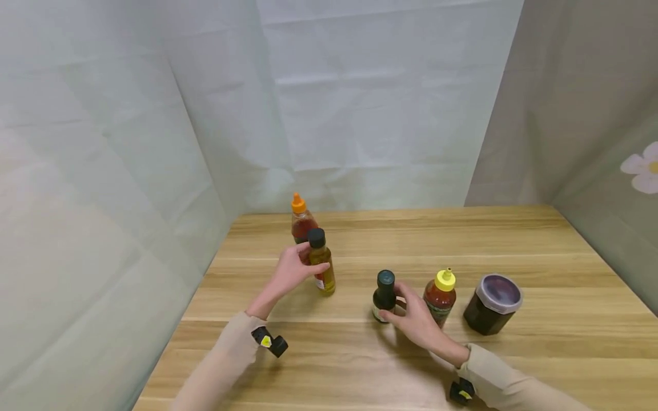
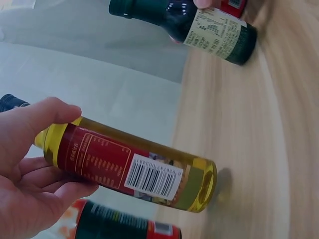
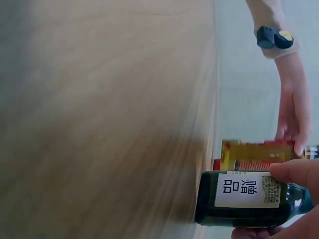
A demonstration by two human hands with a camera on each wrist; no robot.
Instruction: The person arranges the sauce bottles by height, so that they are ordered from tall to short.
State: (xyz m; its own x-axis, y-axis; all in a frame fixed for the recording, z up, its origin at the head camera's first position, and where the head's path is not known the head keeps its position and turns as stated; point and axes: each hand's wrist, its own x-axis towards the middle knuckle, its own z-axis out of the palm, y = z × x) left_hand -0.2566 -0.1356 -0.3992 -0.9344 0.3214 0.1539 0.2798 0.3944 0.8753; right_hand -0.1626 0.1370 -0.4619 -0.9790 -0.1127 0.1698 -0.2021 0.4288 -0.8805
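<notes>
My left hand (image 1: 296, 270) grips a bottle of yellow oil (image 1: 322, 268) by its upper part, thumb on one side and fingers on the other. It has a black cap, and its red label and barcode face the left wrist view. My right hand (image 1: 415, 319) grips a small dark sauce bottle (image 1: 384, 299) with a pale label (image 3: 247, 189). Both bottles are nearly upright; whether their bases touch the table I cannot tell. Just behind the oil bottle stands an orange-capped squeeze bottle (image 1: 302, 224), partly hidden. A yellow-capped red sauce bottle (image 1: 440, 294) is beside my right hand, which covers its lower part.
To the right of the yellow-capped bottle stands a dark jar (image 1: 488, 311) with a translucent lid. The wooden table (image 1: 411, 240) ends at pale cloth (image 1: 380, 114) hanging behind it and on both sides.
</notes>
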